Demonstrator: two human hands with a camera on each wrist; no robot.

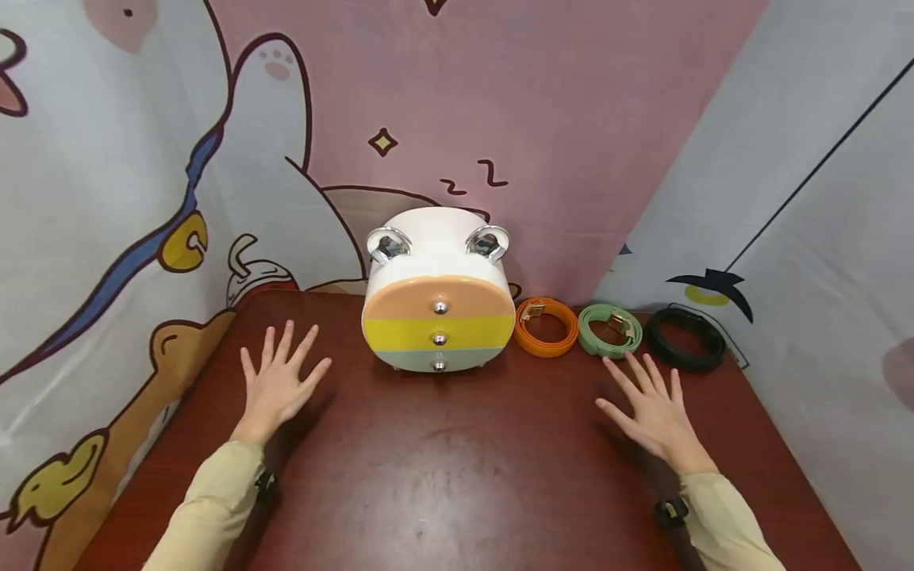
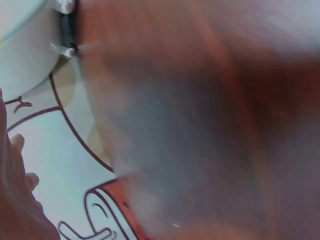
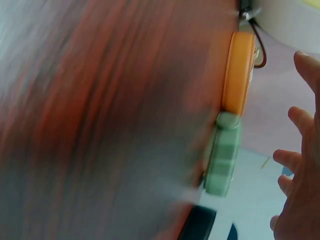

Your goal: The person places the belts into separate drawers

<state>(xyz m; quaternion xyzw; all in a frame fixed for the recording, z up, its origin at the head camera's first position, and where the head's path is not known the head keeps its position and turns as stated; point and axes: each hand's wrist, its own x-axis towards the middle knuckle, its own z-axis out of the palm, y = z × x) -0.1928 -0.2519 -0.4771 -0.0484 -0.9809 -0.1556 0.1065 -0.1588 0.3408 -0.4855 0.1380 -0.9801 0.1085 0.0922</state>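
My left hand is spread with straight fingers over the left side of the table, holding nothing. On the right, my right hand is spread the same way, its fingertips just in front of a coiled green belt. Beside that lie a coiled orange belt and a coiled black belt. A small white cabinet stands at the back middle, with orange, yellow and pale green drawer fronts, each with a silver knob. Two round chrome pieces stick up from its top like eyes.
The dark red-brown table has a glossy top. Behind it and along both sides hangs a cartoon-printed cloth, close to the table's edges. The belts sit in a row right of the cabinet, near the back edge.
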